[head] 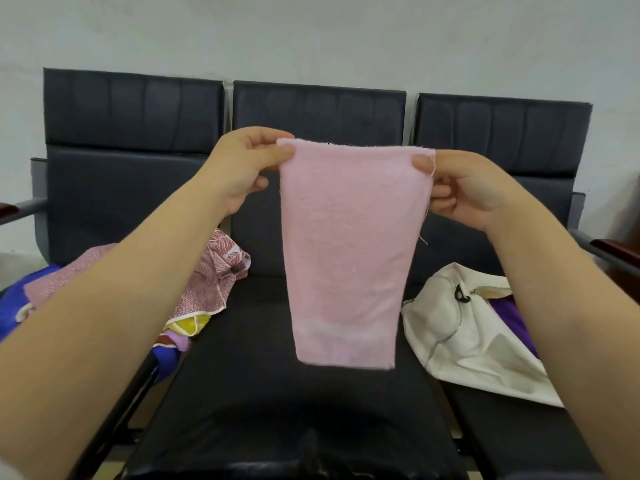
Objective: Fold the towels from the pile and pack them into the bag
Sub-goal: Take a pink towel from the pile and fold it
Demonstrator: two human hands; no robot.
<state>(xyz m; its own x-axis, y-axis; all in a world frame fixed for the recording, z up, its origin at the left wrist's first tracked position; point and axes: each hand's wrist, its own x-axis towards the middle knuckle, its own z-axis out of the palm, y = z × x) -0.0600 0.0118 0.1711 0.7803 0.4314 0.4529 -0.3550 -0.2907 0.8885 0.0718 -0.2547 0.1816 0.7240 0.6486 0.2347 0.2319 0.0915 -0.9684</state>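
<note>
nearest, two bare forearms reach in from the lower corners over the dark middle seat (277, 403) of a three-seat bench. on the seat to the left lies the pile (207, 285), a heap of pink patterned cloth with blue, yellow and lilac pieces under it, partly hidden by the left forearm. on the seat to the right lies the white bag (460, 344), slumped on its side with its mouth open, and a purple cloth (512, 317) shows inside it. between them, held up in the air over the middle seat and touching nothing else, hangs the pink towel (346, 254), a long narrow strip with its lower edge free above the cushion. the left hand (242, 168) pinches its top left corner between thumb and fingers; the right hand (464, 188) pinches the top right corner the same way, thumb on the near face. the hands are apart, with the top edge stretched nearly level between them. behind stand the dark backrests (318, 112), and beyond them a pale wall (311, 36).
</note>
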